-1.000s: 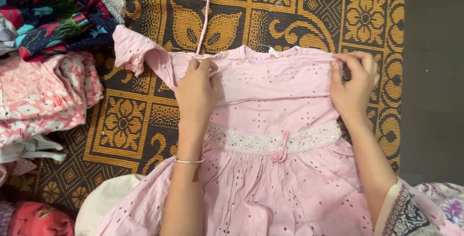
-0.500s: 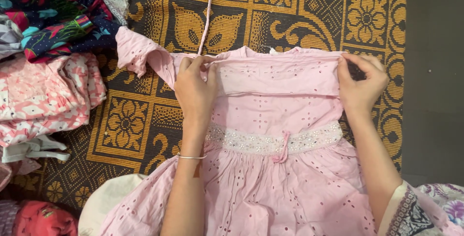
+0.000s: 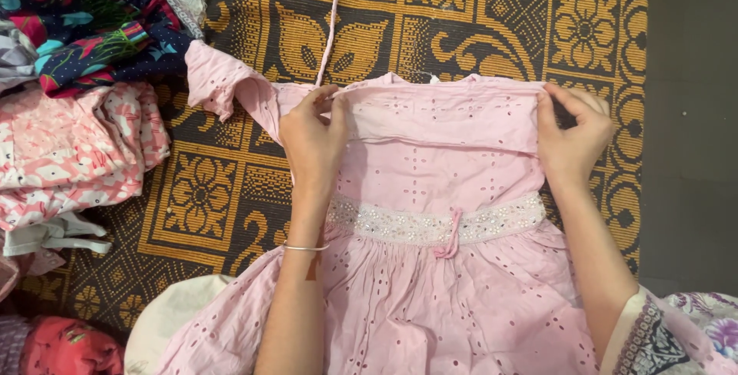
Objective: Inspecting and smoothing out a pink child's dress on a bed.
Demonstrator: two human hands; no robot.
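Pink dress [image 3: 430, 267], spread flat on the patterned mat [image 3: 477, 21], is pinched at its folded top edge by the left hand [image 3: 311, 141] and right hand [image 3: 573, 137], mid-fold; an even fold seems needed next.

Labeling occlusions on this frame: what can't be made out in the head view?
- Pink dress: hem cut off by the bottom edge.
- Its right sleeve: folded under the right hand.
- Left hand: fingertips tucked into fabric.
- Clothes pile: cut by the left edge.
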